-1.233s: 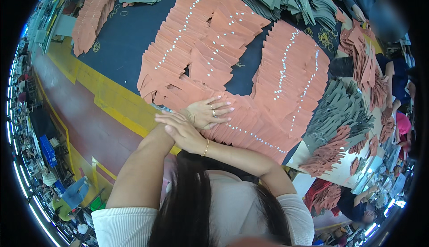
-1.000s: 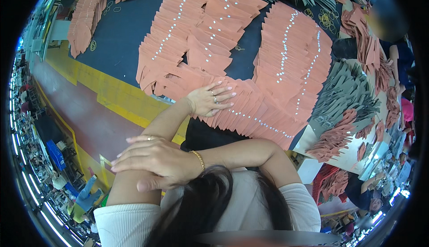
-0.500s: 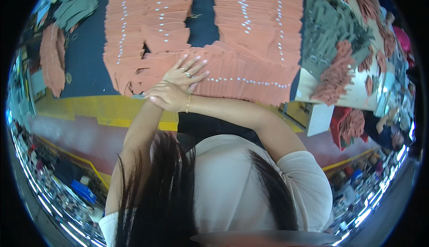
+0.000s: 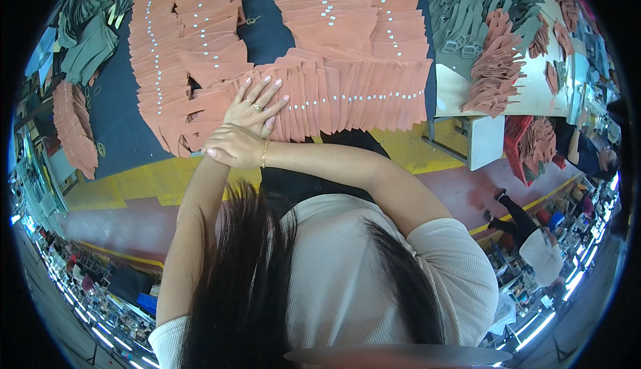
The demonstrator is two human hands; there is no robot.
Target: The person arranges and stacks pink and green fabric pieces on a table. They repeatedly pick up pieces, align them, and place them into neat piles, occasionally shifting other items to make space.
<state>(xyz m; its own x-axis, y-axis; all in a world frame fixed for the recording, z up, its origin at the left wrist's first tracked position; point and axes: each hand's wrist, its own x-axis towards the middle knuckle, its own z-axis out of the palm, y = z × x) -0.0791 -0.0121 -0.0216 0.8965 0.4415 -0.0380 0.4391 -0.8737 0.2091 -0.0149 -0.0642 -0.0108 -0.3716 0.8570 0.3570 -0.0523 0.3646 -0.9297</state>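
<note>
My left hand [image 4: 257, 102] lies flat with fingers spread on a fanned row of orange leather pieces [image 4: 360, 92], each marked with a small white tag. A ring shows on one finger. My right hand [image 4: 230, 145], a thin bracelet at its wrist, crosses over and rests on my left wrist with fingers curled; nothing shows in it. More rows of the same orange pieces [image 4: 173, 42] cover the dark blue table [image 4: 120, 122] beyond my hands.
Grey-green pieces [image 4: 467, 8] are stacked at the upper right and upper left [image 4: 87, 42]. An orange pile [image 4: 70, 125] lies at left. A white side table [image 4: 484, 138] holds orange stacks [image 4: 497, 68]. Other people [image 4: 534, 249] work at right.
My right hand drew back toward my body, then returned to lie across my left wrist. My left hand stayed on the orange pieces. The view swung, bringing the table's edge level.
</note>
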